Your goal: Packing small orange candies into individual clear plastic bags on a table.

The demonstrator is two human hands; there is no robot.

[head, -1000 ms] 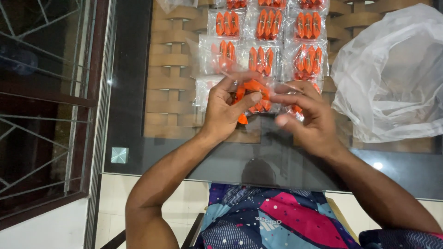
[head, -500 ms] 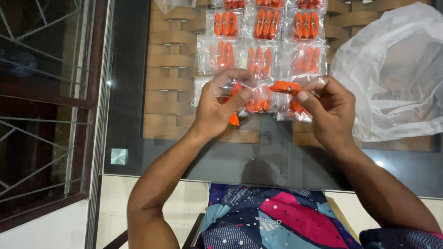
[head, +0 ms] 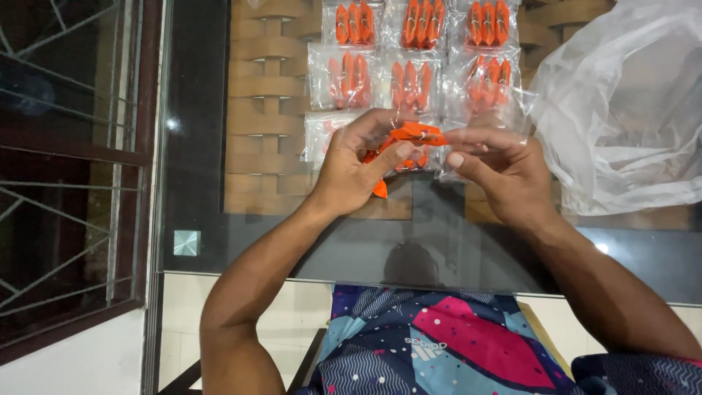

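The person sits at a glass-topped table point(head: 219, 219), both hands raised just above it and meeting in the middle. The left hand point(head: 351, 172) pinches a small clear plastic packet point(head: 380, 157) with orange clothes pegs in it, thumb pressed across the front and fingers curled behind; one orange tip pokes out below the palm. The right hand point(head: 504, 172) holds a single orange peg point(head: 417, 134) between thumb and fingertips, its end right at the mouth of the packet, touching or nearly so (the plastic glare makes it hard to be sure).

This looks to me like the filling step: a loose peg going into a packet in the hand. The next move would call for keeping the packet mouth open with the left thumb and sliding the peg in lengthwise.

Both wrists are bent inward, forearms angled up from the table's near edge. Beyond the hands lie rows of filled packets point(head: 409, 80), three pegs apiece, and to the right a big crumpled clear plastic bag point(head: 621, 110).
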